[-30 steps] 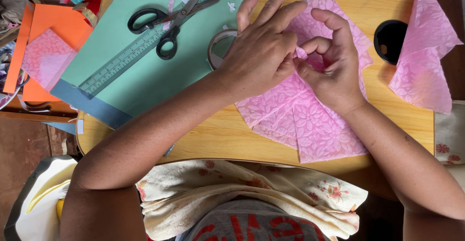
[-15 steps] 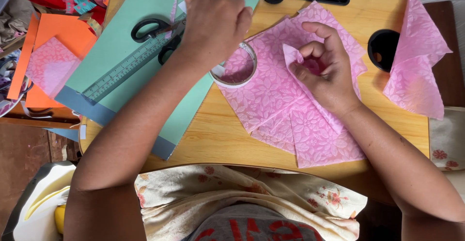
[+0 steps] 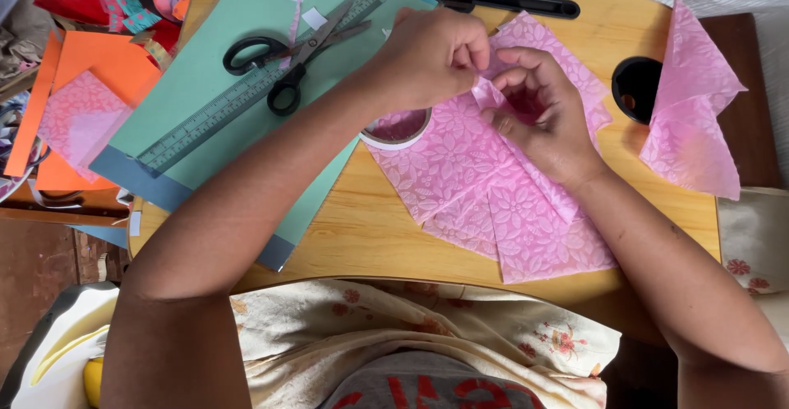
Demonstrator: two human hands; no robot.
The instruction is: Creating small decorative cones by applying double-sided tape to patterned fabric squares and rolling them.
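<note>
Since half a second ago, the left hand (image 3: 431, 55) has come back from the green sheet to the pink paper and now meets the right hand (image 3: 546, 117) above it. I see the left hand with its fingers pinched on a small folded flap of the pink patterned paper (image 3: 485, 179), and the right hand curled beside it, its fingertips holding the same flap from the other side. I cannot tell exactly how the flap is folded, because the fingers hide it. This paper lies flat on the wooden lap table (image 3: 370, 228), near the middle, with several layers spread out toward me. Just under the left wrist sits a roll of tape (image 3: 397, 128), partly on the pink paper and touching the edge of the green sheet (image 3: 238, 55). On this green sheet I see black scissors (image 3: 288, 55) resting across a transparent ruler (image 3: 246, 101). To the far right another pink paper (image 3: 690, 121) stands folded up beside a black round cup holder (image 3: 634, 88). At the left, an orange sheet (image 3: 107, 68) lies under the green one
</note>
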